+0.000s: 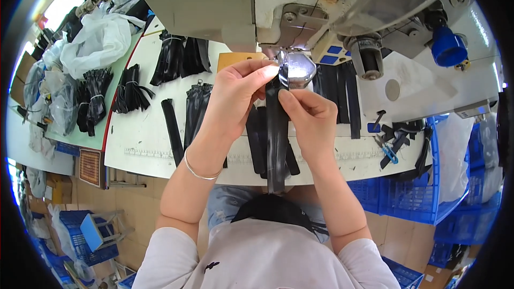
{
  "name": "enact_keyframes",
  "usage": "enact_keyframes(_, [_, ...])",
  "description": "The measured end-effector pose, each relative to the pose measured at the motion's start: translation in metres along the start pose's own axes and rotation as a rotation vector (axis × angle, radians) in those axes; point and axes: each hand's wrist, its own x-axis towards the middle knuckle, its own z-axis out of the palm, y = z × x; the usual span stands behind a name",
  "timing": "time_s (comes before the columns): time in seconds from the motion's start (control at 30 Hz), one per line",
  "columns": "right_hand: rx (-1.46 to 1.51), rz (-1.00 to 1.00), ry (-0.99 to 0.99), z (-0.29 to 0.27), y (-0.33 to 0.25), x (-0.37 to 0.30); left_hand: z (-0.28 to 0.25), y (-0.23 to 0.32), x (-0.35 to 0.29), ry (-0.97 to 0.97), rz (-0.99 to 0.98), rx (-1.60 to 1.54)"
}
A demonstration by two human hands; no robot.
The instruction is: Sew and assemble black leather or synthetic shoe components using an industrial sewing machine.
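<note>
Both my hands meet under the head of a sewing machine [270, 21], close to its lit needle area. They hold a glossy black strip [276, 144], which hangs down toward me past the table's front edge. My left hand [235, 93] pinches the strip's upper end between thumb and fingers. Just below and to the right, my right hand [312, 120] pinches the same strip by its edge. Some shiny detail shows at the strip's top, too small to make out. More black strips [257, 147] lie on the white table beneath it.
Bundles of black strips [174, 59] lie at the left of the white table [144, 134]. Blue-handled snips [390, 152] and black scraps are at the right, beside a blue crate [436, 182]. A blue thread holder [448, 45] hangs overhead. Plastic bags [99, 43] cover the far-left table.
</note>
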Motion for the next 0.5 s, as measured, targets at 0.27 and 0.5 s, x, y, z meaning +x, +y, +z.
enact_keyframes(0.27, [0.011,-0.007,0.030,0.0041,-0.0034,0.0089,0.0013,0.0016,0.0059,0.056,-0.040,-0.046])
enact_keyframes(0.5, [-0.014,-0.033,0.041,0.0042,-0.0034,0.0094,0.0025,-0.0039,0.0070,0.076,-0.049,-0.057])
